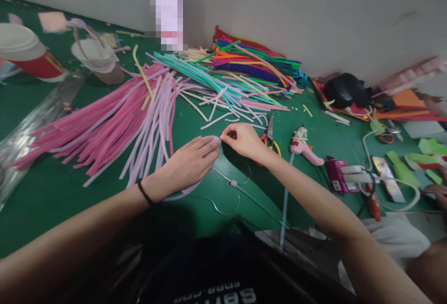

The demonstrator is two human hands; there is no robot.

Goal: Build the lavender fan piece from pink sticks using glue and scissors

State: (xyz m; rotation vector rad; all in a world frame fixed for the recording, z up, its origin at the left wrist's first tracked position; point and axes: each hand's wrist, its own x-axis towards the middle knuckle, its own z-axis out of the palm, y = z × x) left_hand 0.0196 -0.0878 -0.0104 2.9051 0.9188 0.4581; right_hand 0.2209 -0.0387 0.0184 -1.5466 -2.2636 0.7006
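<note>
My left hand (190, 159) lies palm down with its fingers pressed together over a lilac pipe cleaner (185, 194), whose tail curves out below the wrist. Some lilac shows at its fingertips, where my right hand (240, 138) pinches the pipe cleaner's end between thumb and forefinger. Most of the piece is hidden under the left fingers. Just below the hands lies a thin metal rod (258, 201) with a small pale bead-like bit (233, 183), beside loose curved wire (223, 212). Scissors (270, 136) with red and yellow handles lie partly behind the right wrist.
Pink pipe cleaners (115, 118) and lilac ones (148, 131) spread at left; teal ones (199, 73) and a multicoloured pile (251, 62) lie behind. A pink glue gun (305, 150), power strip (340, 176) and phone (387, 178) are right. Cups (30, 52) stand left. Another person's hand (436, 192) shows far right.
</note>
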